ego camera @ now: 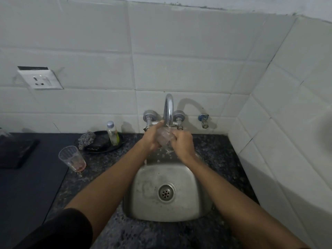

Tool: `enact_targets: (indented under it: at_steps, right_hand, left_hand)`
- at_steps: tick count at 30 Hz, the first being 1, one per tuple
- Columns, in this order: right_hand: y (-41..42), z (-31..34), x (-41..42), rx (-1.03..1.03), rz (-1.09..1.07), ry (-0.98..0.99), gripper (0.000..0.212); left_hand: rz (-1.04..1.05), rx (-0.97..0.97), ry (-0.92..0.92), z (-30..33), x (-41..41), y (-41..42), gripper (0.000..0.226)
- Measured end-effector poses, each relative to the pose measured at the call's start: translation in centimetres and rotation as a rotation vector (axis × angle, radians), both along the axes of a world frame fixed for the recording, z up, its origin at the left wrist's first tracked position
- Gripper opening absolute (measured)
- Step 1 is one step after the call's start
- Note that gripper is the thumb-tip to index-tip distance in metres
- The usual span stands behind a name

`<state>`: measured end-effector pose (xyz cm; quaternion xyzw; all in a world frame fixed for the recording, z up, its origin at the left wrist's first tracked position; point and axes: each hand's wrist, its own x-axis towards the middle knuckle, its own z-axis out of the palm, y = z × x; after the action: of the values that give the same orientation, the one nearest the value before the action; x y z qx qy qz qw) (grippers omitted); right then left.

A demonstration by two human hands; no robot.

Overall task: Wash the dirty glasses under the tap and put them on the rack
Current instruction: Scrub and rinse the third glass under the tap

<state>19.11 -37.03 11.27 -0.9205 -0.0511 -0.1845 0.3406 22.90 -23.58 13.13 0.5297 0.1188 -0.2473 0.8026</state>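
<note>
Glass in hand: 1 clear glass (164, 139) is held over the back of the sink, right under the tap's spout, with water running onto it; it lies tilted between both hands, blurred by the water.
Left hand: the left hand (152, 138) wraps the glass from the left, fingers curled around its wall.
Right hand: the right hand (183, 142) holds the glass from the right, fingers curled onto it; whether some fingertips reach inside the rim is hard to tell, as the hand hides that part.
Tap: a chrome tap (168, 109) rises from the wall fitting with 2 valve handles, its curved spout ending just above the glass.
Sink: a small steel sink (143, 203) is set into the speckled dark counter (215, 150), with a round drain in its floor and droplets on its back wall.
Dirty glass: a 2nd clear glass (71, 158) stands upright on the counter, well left of the sink, with a reddish residue at the bottom.
Black plate: a black plate (103, 149) sits behind that glass, carrying a steel scrubber (86, 139), a dark pad, and a small bottle (112, 133) standing upright.
Wall: white tiles, with a socket plate (40, 79) at the left.
Sleeve: a dark sleeve (59, 230) covers the left upper arm.
</note>
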Motion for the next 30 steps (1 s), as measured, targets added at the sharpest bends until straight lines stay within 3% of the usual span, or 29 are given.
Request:
enact_targets:
  at_steps: [3,5,7,11,14,16,19,23,25,28,30]
  right_hand:
    - [-0.2,-0.8,-0.3,-0.12,0.131,-0.176,0.026]
    - [0.2,-1.2,-0.5,0.055,0.021,-0.127,0.021]
    - [0.6,-1.0,-0.6,0.159,-0.046,-0.047,0.022]
    - [0.1,-0.8,-0.6,-0.1,0.159,-0.249,0.037]
    - [-0.5,-2.0,-0.4,-0.261,0.252,-0.344,0.043]
    - [-0.2,-1.8,-0.8,-0.153,0.22,-0.315,0.032]
    - [0.2,-0.9,-0.8,0.042,0.07,-0.191,0.023]
    - [-0.1,-2.1,-0.6,-0.34,0.336,-0.383,0.043]
    - [-0.6,-2.7,-0.6,-0.427,0.39,-0.452,0.046]
    - [-0.7,-2.8,-1.0,-0.218,0.319,-0.424,0.039]
    - [-0.2,-2.2,-1.1,-0.08,0.218,-0.377,0.038]
  left_hand:
    - [-0.083,0.093,0.038,0.6,-0.1,0.0,0.026]
    - [-0.054,0.112,0.001,0.4,-0.2,0.2,0.014]
    - [-0.002,0.063,-0.041,-0.1,0.1,0.7,0.016]
    - [-0.108,0.095,0.005,-0.6,-0.2,0.7,0.034]
    - [-0.074,0.201,0.043,-0.6,-0.1,0.5,0.023]
    - [0.003,0.158,0.018,-0.5,0.0,0.5,0.014]
    - [0.037,0.029,-0.001,-0.8,-0.2,0.4,0.02]
    - [-0.057,-0.014,0.037,-0.8,-0.5,-0.2,0.034]
    - [-0.103,0.045,0.07,-0.5,-0.4,-0.2,0.043]
    - [-0.043,0.059,0.032,-0.4,-0.1,0.1,0.034]
    - [-0.005,0.01,0.008,-0.8,-0.2,0.1,0.045]
